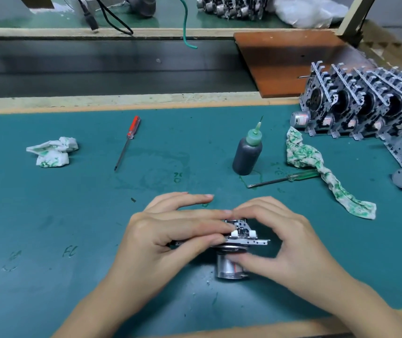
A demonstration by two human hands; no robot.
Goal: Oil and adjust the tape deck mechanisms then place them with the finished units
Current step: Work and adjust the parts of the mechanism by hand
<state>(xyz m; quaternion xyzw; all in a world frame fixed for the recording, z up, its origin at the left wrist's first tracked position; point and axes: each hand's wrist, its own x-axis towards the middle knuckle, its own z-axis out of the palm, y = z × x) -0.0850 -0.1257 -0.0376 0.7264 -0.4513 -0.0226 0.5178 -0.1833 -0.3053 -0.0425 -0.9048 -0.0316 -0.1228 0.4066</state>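
One tape deck mechanism (239, 236), two screwdrivers (128, 142), one oil bottle (246, 154), two rags (53, 151). Gripped between left hand (168, 236) and right hand (285, 242), fingers curled round the mechanism

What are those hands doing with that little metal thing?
A person is holding a tape deck mechanism over a green table mat. The left hand and the right hand both grip it, fingers curled around its frame and round motor. The oil bottle stands untouched behind, with a red screwdriver and a green screwdriver lying nearby. A row of mechanisms stands at the right.
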